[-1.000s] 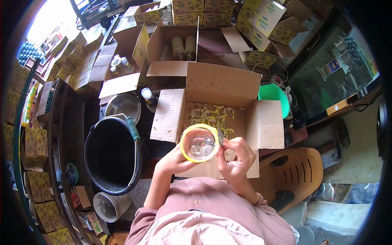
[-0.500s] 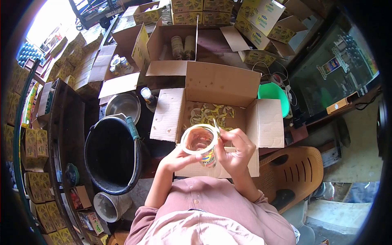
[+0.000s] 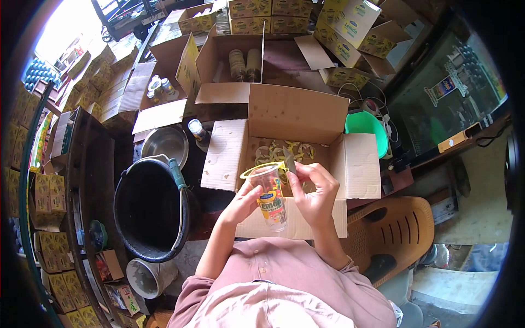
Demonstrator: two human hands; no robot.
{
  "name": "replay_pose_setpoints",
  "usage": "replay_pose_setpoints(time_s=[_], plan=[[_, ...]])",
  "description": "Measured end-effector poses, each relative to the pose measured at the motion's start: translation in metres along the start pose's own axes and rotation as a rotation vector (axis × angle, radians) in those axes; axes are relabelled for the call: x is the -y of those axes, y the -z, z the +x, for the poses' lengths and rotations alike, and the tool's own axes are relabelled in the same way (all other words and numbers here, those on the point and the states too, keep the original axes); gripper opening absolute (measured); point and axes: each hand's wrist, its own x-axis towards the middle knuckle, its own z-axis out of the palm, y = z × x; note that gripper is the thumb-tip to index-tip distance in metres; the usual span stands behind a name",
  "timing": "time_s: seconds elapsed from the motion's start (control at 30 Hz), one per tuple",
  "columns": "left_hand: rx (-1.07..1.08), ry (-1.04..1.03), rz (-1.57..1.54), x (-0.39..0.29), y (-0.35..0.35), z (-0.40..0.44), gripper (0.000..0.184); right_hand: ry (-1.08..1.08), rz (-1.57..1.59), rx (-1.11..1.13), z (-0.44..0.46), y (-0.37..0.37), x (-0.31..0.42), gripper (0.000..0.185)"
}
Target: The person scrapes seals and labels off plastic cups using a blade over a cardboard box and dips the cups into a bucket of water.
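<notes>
My left hand [image 3: 240,208] is wrapped around a clear plastic cup [image 3: 272,206] printed with a lemon label. The cup stands nearly upright, tilted a little. My right hand [image 3: 316,191] pinches a small flat grey blade [image 3: 289,159] at the cup's rim; its handle, if any, is hidden by the fingers. A thin yellow ring [image 3: 251,173] hangs partly off the rim, sticking out to the left. Both hands are above the near side of an open cardboard box [image 3: 298,113], where several yellow and white ring strips [image 3: 298,148] lie on the bottom.
Left of the box stand a black bucket [image 3: 123,210], a metal bowl [image 3: 180,150] and a printed cup [image 3: 198,130]. A green basin [image 3: 372,128] is at the right, with a brown plastic chair [image 3: 402,218] below it. More cartons [image 3: 344,33] are stacked behind.
The cup has turned from showing its open mouth to standing more upright with its label facing me. The yellow ring has come partly away from the rim, and the blade has shifted slightly.
</notes>
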Motion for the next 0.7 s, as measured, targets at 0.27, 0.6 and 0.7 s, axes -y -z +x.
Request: replay_pose_setpoints(time_s=[0.27,0.6,0.7], plan=[[-0.023,-0.191,0.272,-0.016,-0.021,0.003,0.058,-0.058,0.091,-0.050,-0.016,-0.003,0.021,0.009],[-0.053,-0.295,0.389,-0.021,-0.028,0.002,0.066,0.018,0.054,-0.051,-0.021,-0.005,0.030,0.013],[-0.047,-0.288,0.444,-0.021,-0.028,0.002,0.067,0.015,0.039,-0.059,-0.022,-0.005,0.030,0.013]])
